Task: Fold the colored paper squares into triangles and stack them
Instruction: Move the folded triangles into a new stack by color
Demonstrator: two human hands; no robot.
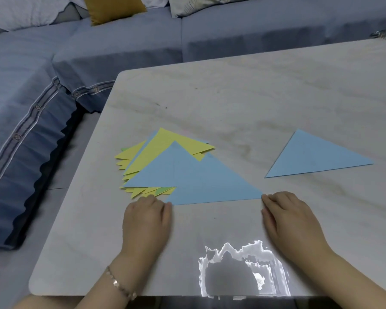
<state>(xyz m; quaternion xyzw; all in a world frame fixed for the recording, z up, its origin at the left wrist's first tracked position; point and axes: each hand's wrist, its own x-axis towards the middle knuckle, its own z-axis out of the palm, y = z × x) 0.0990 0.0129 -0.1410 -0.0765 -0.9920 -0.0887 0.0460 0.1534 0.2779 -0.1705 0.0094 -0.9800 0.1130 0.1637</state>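
The bench (232,97) fills most of your view, with a blue sofa (120,45) running along its far and left edges.

The big blue triangle (198,179) lies flat in the near half of the bench, its long edge facing the near edge. Its left part overlaps the stack (156,148) of yellow, green and blue triangles, which fans out untidily toward the left edge. A second blue triangle (314,155) lies alone toward the right edge, well apart from the rest.

Your left hand (146,219) sits at the big triangle's near-left corner and your right hand (292,221) at its near-right corner, each touching or just beside the paper's tip. Both have their fingers curled down toward the bench. The fingertips are hidden, so I cannot tell whether you are pinching the corners or only resting against them. A bracelet (118,284) is on your left wrist.

This looks like the stacking step: the sheet is already folded and half on the pile. Next, I'd say, slide it left and slightly toward the far edge until it covers the stack. Keep it flat so you don't push the loose sheets underneath further out of line. After that, the lone triangle by the right edge needs to go on top.
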